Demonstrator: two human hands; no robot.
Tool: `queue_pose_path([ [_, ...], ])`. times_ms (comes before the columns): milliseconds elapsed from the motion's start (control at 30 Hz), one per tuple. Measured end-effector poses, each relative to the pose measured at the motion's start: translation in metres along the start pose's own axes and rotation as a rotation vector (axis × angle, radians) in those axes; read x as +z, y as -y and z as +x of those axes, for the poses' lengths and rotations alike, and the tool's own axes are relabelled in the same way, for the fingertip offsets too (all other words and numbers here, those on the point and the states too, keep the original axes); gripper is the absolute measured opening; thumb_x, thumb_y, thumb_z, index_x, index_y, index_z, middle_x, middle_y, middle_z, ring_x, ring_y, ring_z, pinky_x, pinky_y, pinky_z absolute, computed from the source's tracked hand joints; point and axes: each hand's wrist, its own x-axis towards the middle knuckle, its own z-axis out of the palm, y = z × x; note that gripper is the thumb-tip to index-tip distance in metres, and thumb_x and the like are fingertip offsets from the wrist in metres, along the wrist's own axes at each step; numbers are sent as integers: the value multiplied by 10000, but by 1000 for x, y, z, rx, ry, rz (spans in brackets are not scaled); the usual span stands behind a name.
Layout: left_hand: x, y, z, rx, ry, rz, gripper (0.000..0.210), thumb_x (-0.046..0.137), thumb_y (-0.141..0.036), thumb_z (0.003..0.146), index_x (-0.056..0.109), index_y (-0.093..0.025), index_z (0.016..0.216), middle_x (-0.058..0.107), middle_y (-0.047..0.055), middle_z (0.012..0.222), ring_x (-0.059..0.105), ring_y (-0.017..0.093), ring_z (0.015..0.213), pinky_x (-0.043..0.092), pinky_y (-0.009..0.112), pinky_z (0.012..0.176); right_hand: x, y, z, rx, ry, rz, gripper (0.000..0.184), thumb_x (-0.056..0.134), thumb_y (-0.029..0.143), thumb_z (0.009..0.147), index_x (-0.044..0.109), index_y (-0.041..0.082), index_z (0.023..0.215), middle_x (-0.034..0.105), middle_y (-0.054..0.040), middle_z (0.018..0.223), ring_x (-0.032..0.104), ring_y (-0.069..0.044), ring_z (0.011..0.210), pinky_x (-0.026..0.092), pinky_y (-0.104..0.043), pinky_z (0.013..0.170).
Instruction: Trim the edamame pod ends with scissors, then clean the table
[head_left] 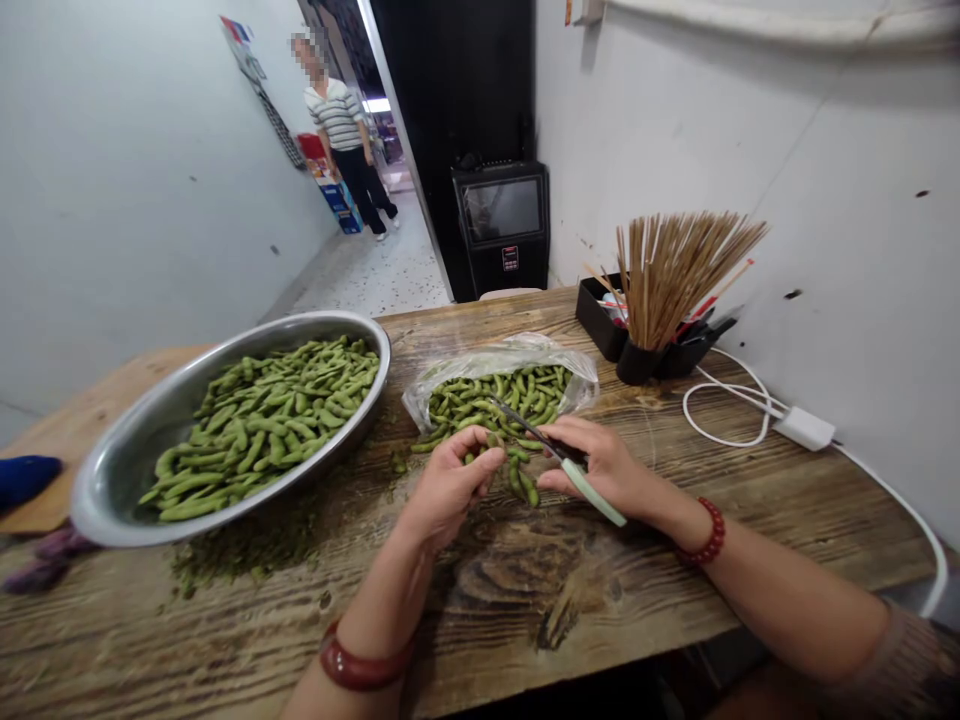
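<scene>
Clock directions run from between the hands, with twelve straight ahead. Nearest, at seven o'clock, a red bangle (364, 660) rings the left wrist; at four, a beaded bracelet (709, 533) rings the right. The left hand (454, 475) has its thumb and forefinger pinched together on a green pod (492, 440). The right hand (611, 460) has its fingers closed round the pale green handle of the scissors (592, 496), whose dark blades point to eleven o'clock, over the pods. Whether the blades are spread I cannot tell.

On the wooden table (472, 620), trimmings (255, 550) lie at eight to nine o'clock, beside a metal basin (381, 345) part-filled with pods. An open clear bag (577, 365) of pods sits at twelve, just beyond the fingers. At three lies a white adapter (804, 428) with its cable; at one to two, thin sticks (671, 275) stand in a black holder (640, 362).

Farther off, a black speaker (502, 220) stands at twelve, and a person (341, 125) in a striped top at eleven.
</scene>
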Motion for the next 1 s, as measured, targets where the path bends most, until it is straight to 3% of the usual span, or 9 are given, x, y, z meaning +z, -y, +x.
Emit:
queue_pose_path([
  [133, 1, 2, 1, 46, -63, -28, 306, 752, -324, 676, 496, -185, 769, 430, -89, 590, 326, 28, 402, 224, 166, 386, 2, -2, -1, -45, 38, -61, 449, 732, 365, 769, 607, 147, 1141, 610, -74, 912, 564, -174, 778, 466, -293, 686],
  [300, 1, 2, 1, 56, -125, 28, 289, 754, -340, 667, 564, -176, 810, 431, -89, 580, 292, 25, 399, 221, 168, 387, 3, -2, -2, -33, 68, -112, 490, 745, 345, 758, 582, 163, 1182, 586, -57, 914, 534, -146, 710, 447, -274, 642],
  [567, 0, 1, 1, 76, -79, 59, 282, 680, -427, 747, 600, -165, 817, 444, -58, 551, 312, 50, 430, 209, 186, 408, 2, -3, -1, -33, 79, -103, 441, 713, 346, 794, 587, 168, 1177, 602, -61, 901, 546, -163, 751, 453, -286, 684],
  [700, -2, 1, 1, 107, -84, 128, 249, 676, -406, 756, 636, -165, 802, 391, -64, 491, 301, 63, 440, 217, 193, 425, 2, -3, -1, -36, 87, -97, 447, 712, 351, 794, 588, 172, 1184, 604, -61, 899, 553, -167, 762, 460, -288, 689],
  [1000, 3, -1, -1, 239, -34, 290, 208, 635, -356, 797, 720, -170, 835, 475, -25, 530, 365, 91, 466, 287, 213, 450, 0, 0, -2, -52, 98, -136, 546, 722, 418, 771, 558, 171, 1230, 586, -69, 946, 543, -160, 756, 464, -287, 679],
])
